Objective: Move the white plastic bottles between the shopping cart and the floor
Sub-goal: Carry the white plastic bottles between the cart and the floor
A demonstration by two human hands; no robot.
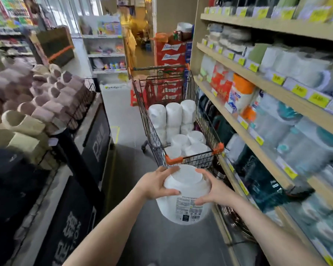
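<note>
I hold one white plastic bottle (184,196) above the floor (146,237), just short of the shopping cart (181,160). My left hand (156,184) and right hand (212,189) each have their grip curled round its shoulders. More white bottles (173,116) stand in the cart.

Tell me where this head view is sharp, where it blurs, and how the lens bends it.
Head view: the large white plastic bottle held between the left hand and right hand is sharpest, its label bars visible; the wooden shelves at right smear with motion blur; the wide-angle lens bows the edges; the far doorway glows overexposed.
</note>
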